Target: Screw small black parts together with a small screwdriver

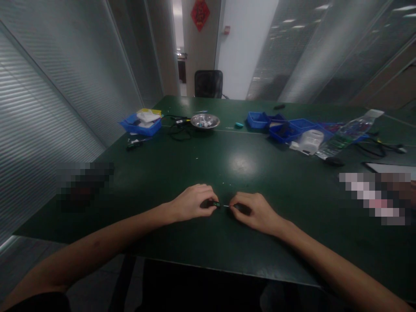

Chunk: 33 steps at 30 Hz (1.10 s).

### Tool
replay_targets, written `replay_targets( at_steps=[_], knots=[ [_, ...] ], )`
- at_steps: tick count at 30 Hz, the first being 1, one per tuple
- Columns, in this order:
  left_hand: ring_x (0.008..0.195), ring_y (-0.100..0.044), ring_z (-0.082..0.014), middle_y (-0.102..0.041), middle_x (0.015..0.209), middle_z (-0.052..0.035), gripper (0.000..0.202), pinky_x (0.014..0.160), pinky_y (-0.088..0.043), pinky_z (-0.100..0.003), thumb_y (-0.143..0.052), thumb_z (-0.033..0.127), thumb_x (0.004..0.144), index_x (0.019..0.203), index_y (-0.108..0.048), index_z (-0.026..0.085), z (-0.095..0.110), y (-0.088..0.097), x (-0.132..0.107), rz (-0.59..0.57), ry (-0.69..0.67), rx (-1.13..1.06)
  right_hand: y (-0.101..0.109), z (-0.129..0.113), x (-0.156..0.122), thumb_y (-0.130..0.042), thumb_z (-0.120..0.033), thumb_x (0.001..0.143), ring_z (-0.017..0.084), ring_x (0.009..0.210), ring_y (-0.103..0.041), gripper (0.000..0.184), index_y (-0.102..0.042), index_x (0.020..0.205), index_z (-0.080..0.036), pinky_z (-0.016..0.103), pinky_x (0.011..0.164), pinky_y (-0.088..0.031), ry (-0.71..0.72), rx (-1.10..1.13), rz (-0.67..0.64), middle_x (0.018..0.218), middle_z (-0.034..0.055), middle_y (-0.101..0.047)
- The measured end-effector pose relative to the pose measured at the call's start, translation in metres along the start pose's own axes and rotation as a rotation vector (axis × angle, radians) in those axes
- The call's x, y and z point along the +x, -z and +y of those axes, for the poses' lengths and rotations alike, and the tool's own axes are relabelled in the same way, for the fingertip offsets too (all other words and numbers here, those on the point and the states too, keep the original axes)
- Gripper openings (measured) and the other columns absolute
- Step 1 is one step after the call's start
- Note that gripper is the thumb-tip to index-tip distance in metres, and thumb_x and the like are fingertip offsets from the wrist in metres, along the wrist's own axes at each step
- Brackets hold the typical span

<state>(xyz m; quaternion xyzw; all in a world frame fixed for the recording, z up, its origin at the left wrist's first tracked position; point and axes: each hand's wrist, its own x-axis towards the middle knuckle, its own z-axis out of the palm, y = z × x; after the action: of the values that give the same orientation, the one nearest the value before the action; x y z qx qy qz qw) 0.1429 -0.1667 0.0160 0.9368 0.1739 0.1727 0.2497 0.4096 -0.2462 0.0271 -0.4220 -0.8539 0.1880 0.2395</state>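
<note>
**Two hands pinch a small dark part at the near edge of a green surface**

Bare forearms reach in from the bottom corners and meet low in the middle of the view. On the dark green surface (247, 182) the left hand (192, 202) rests with its fingers curled together around a small dark part (215, 203), which peeks out at the fingertips. The right hand (254, 211) lies just beside it, its fingers pinched on a thin pin (226, 206) that points toward the dark part. Pin and part sit between the two hands, close to the near edge; whether they touch each other is too small to tell.

Farther back, well apart from the hands, a blue tray (140, 125) with white and yellow items sits at the left, and a black cable (178, 127) lies coiled next to a round metal bowl (205, 121). A small teal object (239, 125) lies near the middle. To the right is a cluster of blue bins (276, 125), with a white device (310, 141) and a clear plastic bottle (347, 133) lying on its side. A black chair (208, 84) stands beyond the far edge, under a red hanging ornament (199, 14).
</note>
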Motion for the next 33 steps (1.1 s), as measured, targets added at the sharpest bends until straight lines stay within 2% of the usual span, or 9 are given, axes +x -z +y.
replay_targets(
  at_steps=[11, 13, 15, 18, 22, 25, 27, 29, 33],
  knots=[
    [0.093, -0.061, -0.0207, -0.067, 0.100, -0.0051, 0.016, 0.083, -0.046, -0.034, -0.063, 0.030, 0.098, 0.110, -0.068, 0.021, 0.003, -0.001, 0.000, -0.013, -0.020, -0.015, -0.004, -0.008, 0.007, -0.059, -0.024, 0.097, 0.014, 0.065, -0.064, 0.013, -0.071, 0.094, -0.021, 0.026, 0.061, -0.046, -0.016, 0.026, -0.003, 0.083, 0.0016, -0.071],
    [0.095, -0.061, -0.0210, -0.067, 0.101, -0.0056, 0.017, 0.085, -0.047, -0.034, -0.063, 0.030, 0.098, 0.111, -0.068, 0.020, 0.003, -0.002, 0.000, -0.010, -0.024, -0.015, -0.003, -0.012, 0.010, -0.059, -0.027, 0.099, 0.016, 0.069, -0.066, 0.016, -0.072, 0.094, -0.021, 0.027, 0.065, -0.049, -0.022, 0.115, 0.030, 0.085, 0.0030, -0.072],
    [0.097, -0.061, -0.0215, -0.067, 0.103, -0.0063, 0.018, 0.086, -0.047, -0.035, -0.064, 0.031, 0.097, 0.111, -0.068, 0.020, 0.002, -0.001, 0.000, -0.008, -0.026, -0.016, -0.002, -0.015, 0.013, -0.056, -0.032, 0.102, 0.018, 0.074, -0.068, 0.020, -0.072, 0.095, -0.020, 0.029, 0.069, -0.052, -0.060, 0.212, 0.122, 0.085, 0.0046, -0.073],
    [0.097, -0.061, -0.0215, -0.067, 0.104, -0.0067, 0.018, 0.086, -0.047, -0.034, -0.063, 0.031, 0.098, 0.112, -0.068, 0.021, 0.003, 0.001, 0.000, -0.013, -0.032, -0.027, 0.000, -0.015, 0.015, -0.057, -0.036, 0.102, 0.020, 0.073, -0.068, 0.025, -0.072, 0.092, -0.020, 0.030, 0.068, -0.053, -0.124, 0.217, 0.236, 0.084, 0.0058, -0.074],
    [0.100, -0.062, -0.0216, -0.068, 0.106, -0.0064, 0.019, 0.089, -0.048, -0.034, -0.064, 0.029, 0.098, 0.115, -0.068, 0.022, 0.005, 0.007, -0.001, -0.049, -0.056, -0.037, 0.002, -0.008, 0.011, -0.058, -0.036, 0.102, 0.020, 0.072, -0.068, 0.024, -0.073, 0.092, -0.020, 0.030, 0.068, -0.053, -0.147, 0.200, 0.226, 0.083, 0.0046, -0.074],
    [0.107, -0.061, -0.0221, -0.067, 0.115, -0.0072, 0.024, 0.096, -0.046, -0.036, -0.060, 0.027, 0.101, 0.124, -0.066, 0.025, 0.000, 0.013, -0.006, -0.117, -0.129, -0.034, 0.001, -0.005, 0.008, -0.058, -0.033, 0.102, 0.019, 0.075, -0.069, 0.021, -0.073, 0.094, -0.020, 0.030, 0.070, -0.053, -0.152, 0.205, 0.215, 0.087, 0.0042, -0.074],
    [0.111, -0.060, -0.0223, -0.066, 0.120, -0.0081, 0.026, 0.099, -0.045, -0.036, -0.055, 0.027, 0.103, 0.127, -0.065, 0.025, -0.012, 0.022, -0.010, -0.139, -0.143, -0.014, 0.001, -0.004, 0.006, -0.058, -0.033, 0.101, 0.019, 0.075, -0.069, 0.020, -0.073, 0.095, -0.020, 0.030, 0.070, -0.053, -0.150, 0.201, 0.216, 0.088, 0.0040, -0.074],
    [0.113, -0.060, -0.0225, -0.065, 0.122, -0.0083, 0.028, 0.100, -0.045, -0.037, -0.051, 0.028, 0.105, 0.130, -0.064, 0.026, -0.035, 0.036, -0.015, -0.119, -0.092, 0.025, 0.000, -0.003, 0.006, -0.058, -0.033, 0.102, 0.019, 0.074, -0.068, 0.021, -0.073, 0.095, -0.020, 0.030, 0.070, -0.053, -0.154, 0.199, 0.217, 0.088, 0.0040, -0.074],
    [0.117, -0.058, -0.0243, -0.062, 0.126, -0.0088, 0.031, 0.103, -0.044, -0.039, -0.047, 0.032, 0.105, 0.131, -0.064, 0.025, -0.104, 0.078, -0.031, 0.066, 0.150, 0.137, 0.000, -0.002, 0.005, -0.058, -0.032, 0.101, 0.019, 0.076, -0.068, 0.020, -0.072, 0.095, -0.020, 0.031, 0.071, -0.052, -0.155, 0.206, 0.209, 0.089, 0.0039, -0.074]
  ],
)
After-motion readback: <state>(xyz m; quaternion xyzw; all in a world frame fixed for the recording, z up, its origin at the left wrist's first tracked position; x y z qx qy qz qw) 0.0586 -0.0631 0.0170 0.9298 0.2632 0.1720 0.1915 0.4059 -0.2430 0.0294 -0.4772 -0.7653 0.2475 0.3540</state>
